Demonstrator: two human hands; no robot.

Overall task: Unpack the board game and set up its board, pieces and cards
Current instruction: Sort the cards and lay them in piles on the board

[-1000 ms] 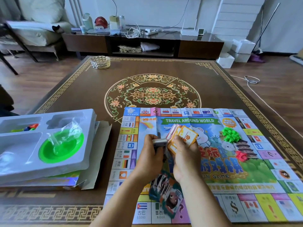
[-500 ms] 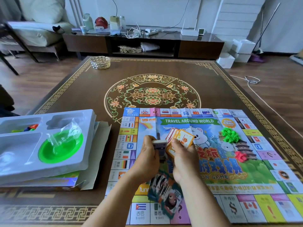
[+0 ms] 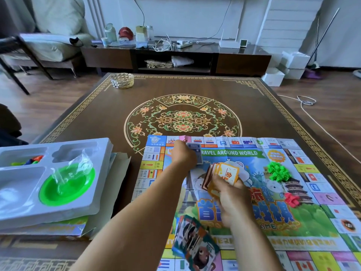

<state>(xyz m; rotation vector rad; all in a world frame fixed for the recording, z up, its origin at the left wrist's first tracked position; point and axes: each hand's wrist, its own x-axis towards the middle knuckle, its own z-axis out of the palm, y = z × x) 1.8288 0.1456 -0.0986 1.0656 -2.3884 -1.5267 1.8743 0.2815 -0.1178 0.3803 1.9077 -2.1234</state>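
The paper game board (image 3: pixel 304 237) lies unfolded on the table's near right part. My left hand (image 3: pixel 184 154) reaches to the board's far left corner, shut on a small blue card deck (image 3: pixel 195 152). Nearer me, over the board's middle, my right hand (image 3: pixel 232 200) is shut on a fanned stack of orange cards (image 3: pixel 224 174). A loose pile of picture cards (image 3: pixel 195 243) lies on the board's near edge. Green houses (image 3: pixel 277 171) and red pieces (image 3: pixel 292 199) sit in small heaps on the board's right side.
A white plastic tray (image 3: pixel 97 192) rests on the game box at left, holding a green bowl (image 3: pixel 68 184) with a clear bag and coloured pawns (image 3: pixel 29 161). A glass ashtray (image 3: pixel 122 80) stands at the table's far left corner. A low TV cabinet (image 3: pixel 242 61) is beyond.
My hands have separated: the left hand carried the blue deck away to the board's far left corner, while the right hand stayed over the middle with the orange cards.
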